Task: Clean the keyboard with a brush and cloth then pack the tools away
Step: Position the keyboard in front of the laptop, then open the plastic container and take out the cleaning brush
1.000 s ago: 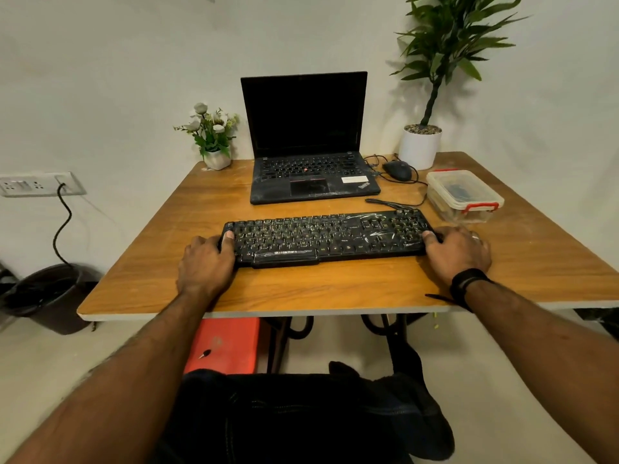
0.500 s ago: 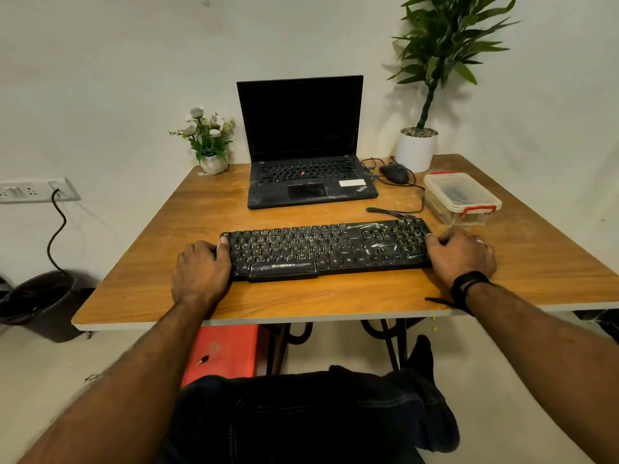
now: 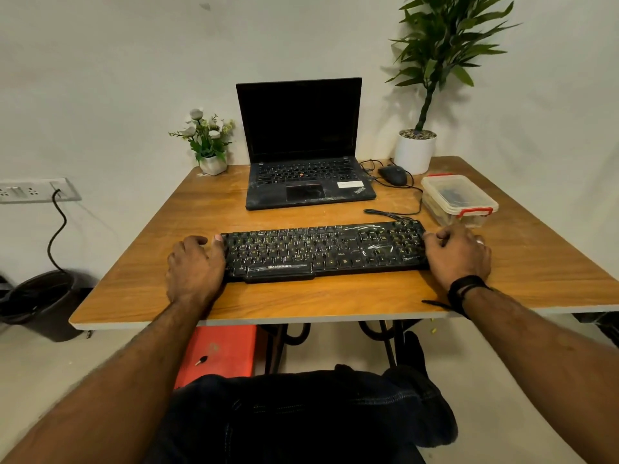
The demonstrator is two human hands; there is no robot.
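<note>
My left hand (image 3: 196, 267) is gripping the left end of the black keyboard (image 3: 323, 251), thumb lying on its top edge and fingers curling round the side, while my right hand (image 3: 457, 254) is gripping the right end in the same way, fingers bent over the edge; a black band is sitting on that wrist. The keyboard is lying flat across the near part of the wooden table (image 3: 335, 299), its long side running parallel to the front edge, and its cable is trailing off from the far right corner. Just beyond my right hand a clear plastic box (image 3: 459, 200) with red clips is standing shut, something dark showing inside, too blurred to name. Behind the keyboard an open laptop (image 3: 303, 145) is facing me with a dark screen, a black mouse (image 3: 392, 174) is resting beside it, a potted plant (image 3: 415, 150) is standing in the far right corner, and a small pot of white flowers (image 3: 209, 142) is sitting to the laptop's left.
</note>
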